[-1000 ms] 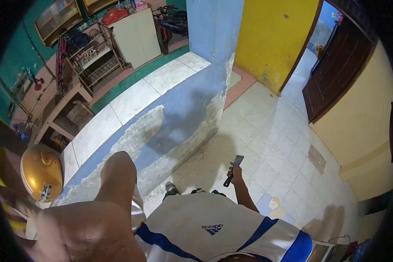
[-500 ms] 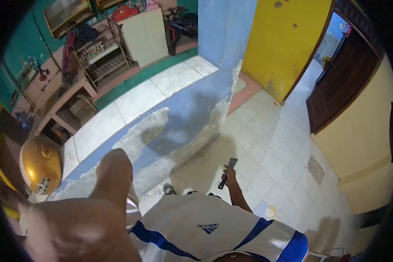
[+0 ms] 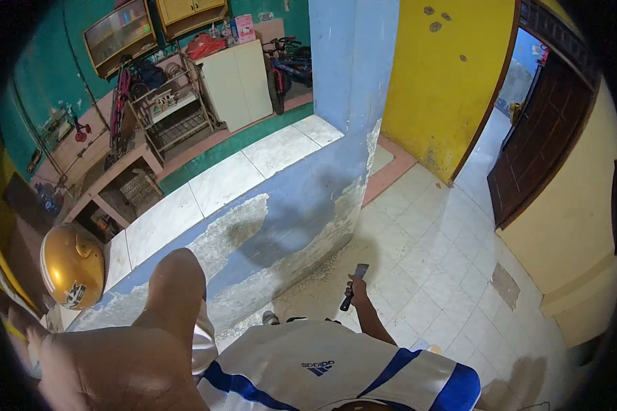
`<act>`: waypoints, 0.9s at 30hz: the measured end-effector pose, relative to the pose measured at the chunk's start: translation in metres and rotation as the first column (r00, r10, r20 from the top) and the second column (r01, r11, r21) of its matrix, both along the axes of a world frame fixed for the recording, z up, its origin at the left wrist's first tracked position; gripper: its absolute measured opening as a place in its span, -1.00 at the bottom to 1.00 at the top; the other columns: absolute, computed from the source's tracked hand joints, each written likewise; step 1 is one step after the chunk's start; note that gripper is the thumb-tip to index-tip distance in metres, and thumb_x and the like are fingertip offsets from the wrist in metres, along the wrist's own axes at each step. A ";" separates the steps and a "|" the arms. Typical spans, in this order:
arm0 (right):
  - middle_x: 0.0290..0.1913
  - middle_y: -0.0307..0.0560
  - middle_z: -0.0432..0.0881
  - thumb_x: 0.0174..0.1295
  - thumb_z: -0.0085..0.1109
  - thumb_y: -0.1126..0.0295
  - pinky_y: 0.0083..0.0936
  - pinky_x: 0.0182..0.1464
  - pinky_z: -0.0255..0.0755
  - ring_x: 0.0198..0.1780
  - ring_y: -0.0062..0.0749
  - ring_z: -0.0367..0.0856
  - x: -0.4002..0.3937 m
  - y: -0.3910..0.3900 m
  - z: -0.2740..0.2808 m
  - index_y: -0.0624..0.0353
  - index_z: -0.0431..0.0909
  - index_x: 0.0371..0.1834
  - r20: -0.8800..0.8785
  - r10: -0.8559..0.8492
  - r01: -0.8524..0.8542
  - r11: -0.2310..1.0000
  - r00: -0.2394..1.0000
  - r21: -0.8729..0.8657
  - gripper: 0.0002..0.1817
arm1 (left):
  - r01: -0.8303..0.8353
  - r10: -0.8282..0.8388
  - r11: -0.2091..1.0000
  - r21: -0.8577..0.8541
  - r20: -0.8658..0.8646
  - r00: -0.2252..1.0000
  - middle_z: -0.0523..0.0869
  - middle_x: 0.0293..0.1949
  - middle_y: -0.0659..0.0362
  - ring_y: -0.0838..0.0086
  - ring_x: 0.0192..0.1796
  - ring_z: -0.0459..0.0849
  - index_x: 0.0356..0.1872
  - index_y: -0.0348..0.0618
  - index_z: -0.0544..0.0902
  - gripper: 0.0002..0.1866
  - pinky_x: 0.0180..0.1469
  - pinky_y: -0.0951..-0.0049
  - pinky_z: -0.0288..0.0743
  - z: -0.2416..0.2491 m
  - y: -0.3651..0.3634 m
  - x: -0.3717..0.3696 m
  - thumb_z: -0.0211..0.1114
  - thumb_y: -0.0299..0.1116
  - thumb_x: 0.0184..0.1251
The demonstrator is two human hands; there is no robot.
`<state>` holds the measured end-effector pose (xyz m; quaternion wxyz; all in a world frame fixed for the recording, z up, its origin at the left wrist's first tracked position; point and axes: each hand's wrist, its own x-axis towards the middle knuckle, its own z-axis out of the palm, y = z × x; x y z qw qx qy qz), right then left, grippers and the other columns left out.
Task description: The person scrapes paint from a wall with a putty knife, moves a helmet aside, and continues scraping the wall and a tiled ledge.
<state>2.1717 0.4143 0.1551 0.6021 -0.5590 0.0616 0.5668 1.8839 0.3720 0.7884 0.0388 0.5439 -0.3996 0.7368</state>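
Two hands are noted. By the right hand (image 3: 355, 288) a scraper (image 3: 361, 271) is gripped by its dark handle, the fingers being closed around it and the flat blade directed forward. The scraper is held in front of the body, above the floor (image 3: 418, 257), and no contact with the low wall (image 3: 301, 212) is observed. The left hand (image 3: 113, 370) is found very close to the lens, at lower left; its fingers are blurred and cut by the frame edge, so whether anything is held cannot be determined.

A white shirt (image 3: 288, 349) with blue stripes is worn. Beyond it, paint is missing from the low wall in rough patches, and pale debris (image 3: 319, 266) is scattered along its foot, near a shoe (image 3: 271, 318). The wall is capped by a tiled ledge (image 3: 219, 181), at whose near end a gold helmet (image 3: 74, 266) is seen.

Risks are assessed as follows. Footing could be lost if the loose debris is stepped on. The helmet could be knocked down should it be struck by the left arm. A glancing or twisted blade could be caused by a slack grip on the handle. Part of the view is blocked by the left hand, so an obstacle at that side could be missed.
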 end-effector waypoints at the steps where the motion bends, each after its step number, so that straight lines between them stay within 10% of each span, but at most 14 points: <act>1: -0.57 -0.29 0.29 0.27 0.27 0.33 -0.54 -0.69 0.10 -0.72 -0.59 0.15 0.002 0.001 -0.003 0.02 0.35 -0.24 0.003 0.002 -0.002 1.000 1.000 0.024 -0.77 | -0.002 0.002 1.000 -0.002 0.003 1.000 -0.18 0.64 0.20 0.12 0.64 -0.18 0.32 0.37 0.43 -0.50 0.53 -0.30 -0.12 0.000 -0.001 0.001 0.07 0.21 0.45; 22: -0.55 -0.30 0.31 0.35 0.14 0.25 -0.58 -0.68 0.13 -0.70 -0.62 0.17 0.018 -0.022 -0.042 0.11 0.54 0.11 0.078 -0.026 0.030 0.998 0.997 -0.047 -0.68 | -0.011 0.008 0.999 -0.040 -0.067 0.998 -0.14 0.64 0.22 0.13 0.64 -0.19 0.25 0.34 0.50 -0.55 0.54 -0.31 -0.21 -0.006 -0.014 0.023 0.04 0.19 0.47; 27: -0.56 -0.31 0.30 0.28 0.24 0.34 -0.56 -0.70 0.11 -0.71 -0.61 0.15 0.020 -0.035 -0.021 0.09 0.44 -0.09 0.054 -0.056 0.058 0.997 0.997 -0.047 -0.77 | -0.002 0.000 0.999 -0.035 -0.058 0.998 -0.12 0.64 0.23 0.13 0.65 -0.19 0.23 0.34 0.52 -0.56 0.54 -0.32 -0.23 -0.011 -0.013 0.020 0.04 0.19 0.47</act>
